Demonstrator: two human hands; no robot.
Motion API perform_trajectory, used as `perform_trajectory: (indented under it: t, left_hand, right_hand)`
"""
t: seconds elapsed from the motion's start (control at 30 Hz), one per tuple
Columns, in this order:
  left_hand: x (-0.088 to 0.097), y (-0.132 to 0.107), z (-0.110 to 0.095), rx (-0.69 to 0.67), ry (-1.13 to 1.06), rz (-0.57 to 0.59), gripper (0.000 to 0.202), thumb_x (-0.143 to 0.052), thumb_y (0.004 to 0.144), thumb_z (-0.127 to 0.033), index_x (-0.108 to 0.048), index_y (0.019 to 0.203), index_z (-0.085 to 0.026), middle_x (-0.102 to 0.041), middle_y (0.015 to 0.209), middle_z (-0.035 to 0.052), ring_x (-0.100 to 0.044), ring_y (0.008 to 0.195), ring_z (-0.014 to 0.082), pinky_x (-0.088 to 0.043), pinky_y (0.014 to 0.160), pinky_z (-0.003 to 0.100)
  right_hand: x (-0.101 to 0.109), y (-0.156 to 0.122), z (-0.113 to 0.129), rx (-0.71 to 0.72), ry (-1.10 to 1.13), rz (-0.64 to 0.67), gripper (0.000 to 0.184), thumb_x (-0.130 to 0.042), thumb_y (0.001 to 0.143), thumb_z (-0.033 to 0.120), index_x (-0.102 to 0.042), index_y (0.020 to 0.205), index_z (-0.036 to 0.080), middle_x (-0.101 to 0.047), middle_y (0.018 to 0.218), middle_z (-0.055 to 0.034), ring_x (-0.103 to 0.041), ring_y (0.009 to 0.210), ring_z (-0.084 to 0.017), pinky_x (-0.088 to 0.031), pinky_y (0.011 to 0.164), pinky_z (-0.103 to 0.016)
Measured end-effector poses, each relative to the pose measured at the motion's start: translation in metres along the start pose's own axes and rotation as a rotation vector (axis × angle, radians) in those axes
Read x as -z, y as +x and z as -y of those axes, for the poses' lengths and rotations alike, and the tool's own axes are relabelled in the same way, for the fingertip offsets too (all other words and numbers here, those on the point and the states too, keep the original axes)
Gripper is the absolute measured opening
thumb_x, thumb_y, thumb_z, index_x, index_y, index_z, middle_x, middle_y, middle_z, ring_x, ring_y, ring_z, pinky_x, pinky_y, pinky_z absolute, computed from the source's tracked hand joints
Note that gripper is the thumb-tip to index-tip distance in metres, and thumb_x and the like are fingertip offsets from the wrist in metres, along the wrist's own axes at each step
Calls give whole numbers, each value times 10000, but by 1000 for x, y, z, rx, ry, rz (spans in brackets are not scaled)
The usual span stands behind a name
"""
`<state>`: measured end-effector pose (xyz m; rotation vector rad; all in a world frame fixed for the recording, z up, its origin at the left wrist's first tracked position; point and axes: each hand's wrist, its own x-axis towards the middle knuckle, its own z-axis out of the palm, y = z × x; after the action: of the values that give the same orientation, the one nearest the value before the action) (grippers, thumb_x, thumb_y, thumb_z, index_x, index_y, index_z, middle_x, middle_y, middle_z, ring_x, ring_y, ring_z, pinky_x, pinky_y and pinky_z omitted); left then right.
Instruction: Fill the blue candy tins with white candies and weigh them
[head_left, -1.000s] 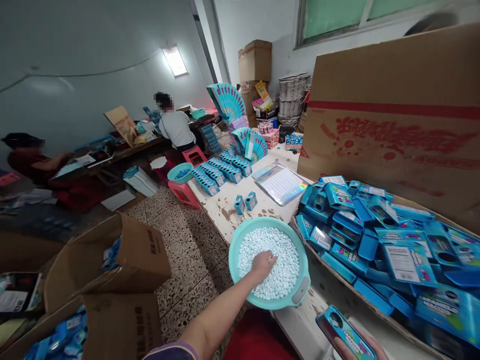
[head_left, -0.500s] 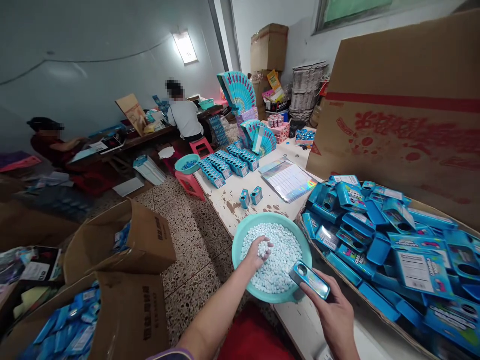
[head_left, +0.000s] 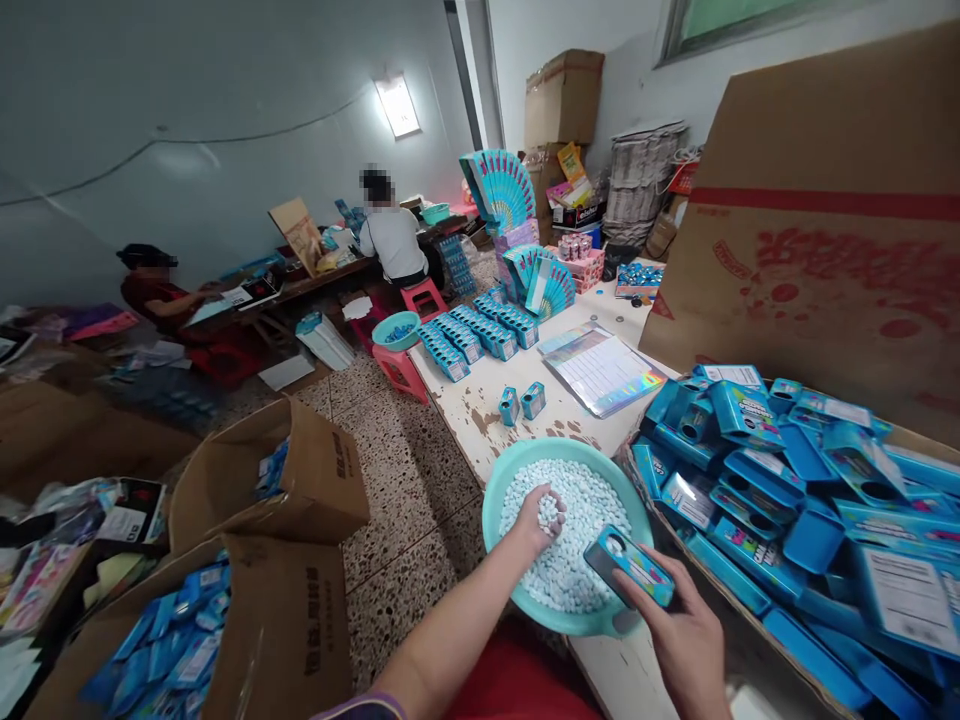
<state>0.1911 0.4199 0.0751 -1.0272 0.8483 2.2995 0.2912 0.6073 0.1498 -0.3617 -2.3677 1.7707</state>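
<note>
A teal plastic basin (head_left: 502,480) heaped with small white candies (head_left: 581,520) sits at the near edge of the white table. My left hand (head_left: 538,517) is in the basin, cupped around a handful of the candies. My right hand (head_left: 679,630) holds a small blue tin (head_left: 628,567) tilted over the basin's near side, its round opening facing up. To the right, a large cardboard tray (head_left: 757,640) holds a heap of several similar blue tins (head_left: 787,470).
Two small upright tins (head_left: 521,403), a holographic sheet (head_left: 604,368) and rows of blue boxes (head_left: 480,333) lie farther along the table. Open cartons (head_left: 292,480) of blue packs stand on the floor at left. Two people sit at a far desk. A big cardboard flap (head_left: 825,230) rises at right.
My right hand brought the blue tin up from the lower edge to over the basin. My left hand scooped candies and lifted them. The view shifted left.
</note>
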Motion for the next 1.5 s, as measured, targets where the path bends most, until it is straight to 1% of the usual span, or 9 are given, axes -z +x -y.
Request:
perform_trajectory:
  t: [0.13,0.27,0.37,0.5,0.7,0.97,1.2,1.37,1.5]
  left_hand:
    - [-20,-25,-14,-36,20,40,203,-582,721,-314,-459,701,-154,-478,561,-2,-427,408,67,-217,354,138]
    - [-49,-64,-22,-126,-2,164,220,-607,703,-337,-469,675,-169,-450,522,-24,-414,406,68,-231,360,159]
    - [-69,-80,-18,-432,104,301,254,-642,698,-341,-466,646,-165,-492,564,-13,-495,484,92,-342,425,187]
    - [-80,-82,-6,-632,195,245,280,-659,726,-365,-472,663,-166,-505,602,-25,-541,554,99,-440,535,223]
    - [-83,-75,1,-704,279,189,373,-664,739,-448,-435,634,-173,-470,566,-30,-502,493,85,-412,491,215]
    - [-87,-76,6,-662,323,172,452,-610,770,-554,-397,630,-181,-427,522,-47,-380,352,55,-217,338,202]
    - [-89,-77,7,-703,303,201,468,-624,776,-519,-400,560,-170,-403,500,-31,-434,424,72,-328,410,209]
    - [-88,-79,-2,-631,282,218,475,-624,772,-527,-372,574,-176,-360,495,-45,-345,378,52,-241,372,194]
    - [-78,-67,-10,-582,301,163,506,-591,774,-572,-323,582,-188,-327,511,-53,-299,372,44,-219,371,196]
  right_hand:
    - [-11,8,1,62,-20,-27,525,-755,566,574,-700,916,187,-636,955,-56,-616,879,-230,-509,757,-294]
    - [-24,8,6,172,-24,-15,428,-713,672,508,-689,955,188,-621,953,-68,-601,886,-211,-496,819,-337]
    - [-35,11,5,194,-10,34,394,-728,684,457,-682,974,195,-623,954,-65,-593,906,-205,-487,841,-348]
    - [-43,15,5,178,-10,51,375,-742,693,428,-674,989,208,-626,943,-56,-588,907,-202,-477,842,-353]
    - [-40,15,6,167,-40,90,363,-746,711,389,-661,1023,224,-613,971,-55,-576,942,-213,-458,853,-364]
    - [-36,16,7,126,-39,99,368,-777,679,322,-663,1014,222,-611,966,-48,-577,942,-214,-456,851,-354]
    - [-39,12,4,129,-15,83,355,-758,702,357,-668,1018,224,-612,972,-56,-576,943,-212,-461,848,-353]
    - [-40,11,3,99,38,64,370,-786,666,341,-677,1000,226,-616,958,-46,-579,925,-202,-466,841,-343]
    - [-23,5,-1,67,142,61,387,-789,651,403,-684,983,233,-613,974,-46,-588,920,-195,-478,843,-334]
